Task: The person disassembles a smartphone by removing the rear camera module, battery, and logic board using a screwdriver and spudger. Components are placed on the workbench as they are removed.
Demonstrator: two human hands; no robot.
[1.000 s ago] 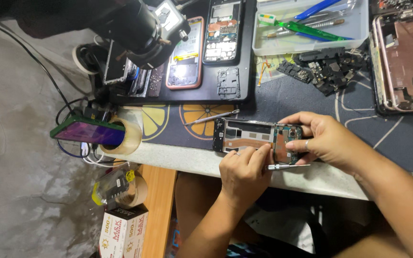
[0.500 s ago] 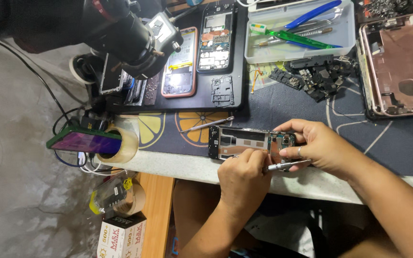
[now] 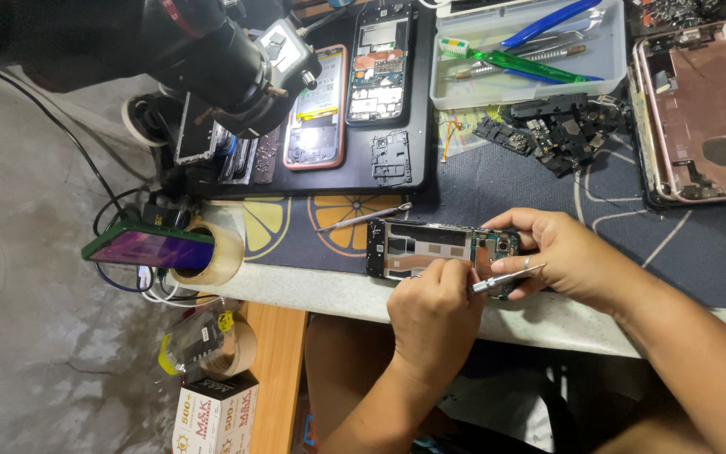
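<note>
The opened phone [image 3: 430, 250] lies flat near the front edge of the bench [image 3: 321, 290], back cover off, its long axis running left to right along that edge; a dark frame surrounds a pale metal mid-plate, with circuit board and camera parts showing at its right end. The left hand [image 3: 434, 311] sits just in front of it, fingers curled narrow and pinching down on the phone's middle from the near side, so it is the closer hand to the mid-plate. The right hand [image 3: 569, 256] comes in from the right, cupping the phone's right end while gripping a slim silver screwdriver [image 3: 506, 278] whose shaft points left toward the board. A thin metal pick [image 3: 363, 217] lies loose on the mat just behind the phone. Farther back, a black tray carries other opened phones [image 3: 377, 63], and a clear tool tray [image 3: 531, 59] stands at the rear right beside a rose-coloured phone housing [image 3: 703, 109]
</note>
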